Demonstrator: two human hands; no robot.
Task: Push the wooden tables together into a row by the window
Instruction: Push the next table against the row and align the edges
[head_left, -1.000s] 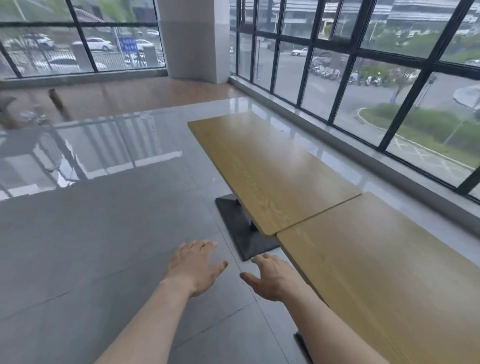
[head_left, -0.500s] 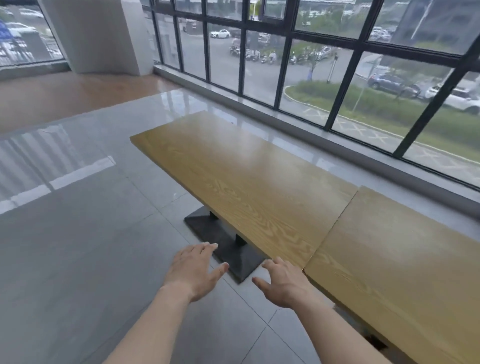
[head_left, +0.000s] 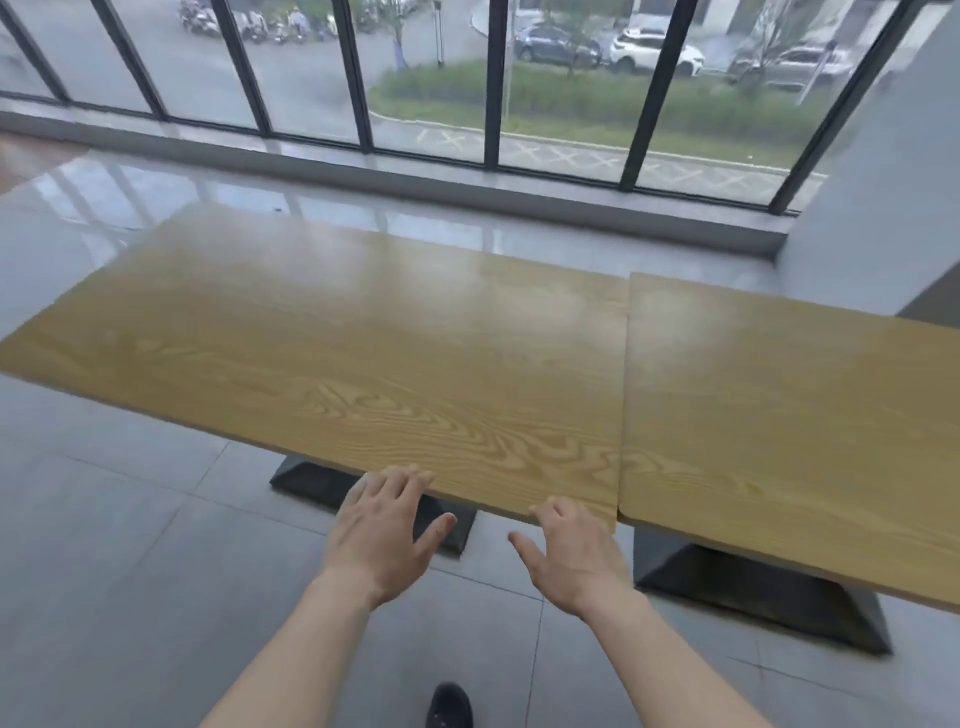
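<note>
Two wooden tables stand end to end in front of the window. The left table (head_left: 337, 343) is long, and its right end meets the right table (head_left: 779, 405) along a thin seam. Both rest on dark pedestal bases. My left hand (head_left: 387, 535) is open, fingers spread, its fingertips at the near edge of the left table. My right hand (head_left: 571, 556) is open too, fingertips touching that same edge close to the seam. Neither hand grips anything.
A wall of dark-framed windows (head_left: 488, 78) with a low grey sill (head_left: 395, 176) runs behind the tables. A grey pillar (head_left: 883, 197) stands at the right. Glossy grey floor tiles (head_left: 130, 571) spread to the left and near me. My dark shoe (head_left: 449, 704) shows at the bottom.
My view has swung right to face the tables and the window squarely. Both open hands have moved forward from over the floor to the near edge of the left table.
</note>
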